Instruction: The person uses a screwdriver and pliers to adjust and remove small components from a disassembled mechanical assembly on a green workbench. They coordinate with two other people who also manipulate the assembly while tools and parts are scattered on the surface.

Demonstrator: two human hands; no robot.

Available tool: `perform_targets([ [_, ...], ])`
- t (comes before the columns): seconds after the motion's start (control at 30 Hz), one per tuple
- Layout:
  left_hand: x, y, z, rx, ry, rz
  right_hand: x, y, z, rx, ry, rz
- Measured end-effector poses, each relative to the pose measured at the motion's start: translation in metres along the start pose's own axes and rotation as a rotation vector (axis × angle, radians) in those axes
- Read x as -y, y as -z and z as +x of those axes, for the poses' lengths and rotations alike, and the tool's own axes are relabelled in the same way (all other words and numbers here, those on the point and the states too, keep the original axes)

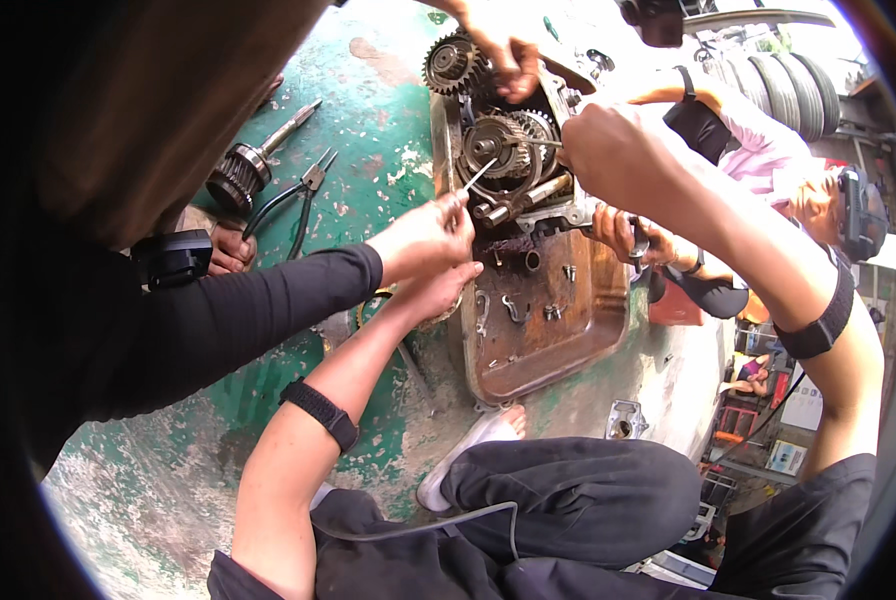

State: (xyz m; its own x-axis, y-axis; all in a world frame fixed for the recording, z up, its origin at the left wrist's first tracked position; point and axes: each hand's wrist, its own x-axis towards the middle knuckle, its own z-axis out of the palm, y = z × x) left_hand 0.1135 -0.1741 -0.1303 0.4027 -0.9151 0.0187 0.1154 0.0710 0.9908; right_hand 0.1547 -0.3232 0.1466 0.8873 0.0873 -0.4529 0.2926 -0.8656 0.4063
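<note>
My right hand (608, 145) is closed in a fist above the open gearbox (438, 130). A thin metal rod (543, 142) sticks out of it toward the shaft end among the gears (498, 150). My left hand (436, 298) is at the left rim of the brown metal tray (543, 385), thumb stretched over the edge; its other fingers are mostly hidden. Just above it, a co-worker's hand (428, 240) in a black sleeve points a thin screwdriver-like tool (481, 178) at the same gears. Another person's hand (510, 68) reaches in beside a loose toothed gear (455, 62).
Pliers (308, 185) and a splined gear shaft (253, 165) lie on the green floor, by another hand (230, 247). At right, a co-worker's hand (618, 235) is beside the housing. Small hooks and bolts (516, 308) lie in the tray. Tires (783, 95) stand behind.
</note>
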Motion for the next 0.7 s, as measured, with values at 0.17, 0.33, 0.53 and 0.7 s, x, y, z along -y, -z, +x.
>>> perform_targets([
  [0.17, -0.023, 0.009, 0.001, 0.006, 0.349, 0.202, -0.006, 0.004, 0.011, -0.027, 0.003, 0.089],
  [0.33, -0.028, 0.012, 0.002, 0.09, 0.452, 0.151, -0.01, 0.014, 0.024, 0.128, 0.046, -0.041],
  [0.53, -0.016, -0.013, -0.018, -0.095, 0.281, 0.148, -0.021, 0.018, 0.017, 0.193, -0.081, 0.051],
  [0.7, -0.01, -0.027, -0.035, -0.114, 0.265, 0.164, -0.036, 0.013, 0.018, 0.148, -0.081, 0.091],
])
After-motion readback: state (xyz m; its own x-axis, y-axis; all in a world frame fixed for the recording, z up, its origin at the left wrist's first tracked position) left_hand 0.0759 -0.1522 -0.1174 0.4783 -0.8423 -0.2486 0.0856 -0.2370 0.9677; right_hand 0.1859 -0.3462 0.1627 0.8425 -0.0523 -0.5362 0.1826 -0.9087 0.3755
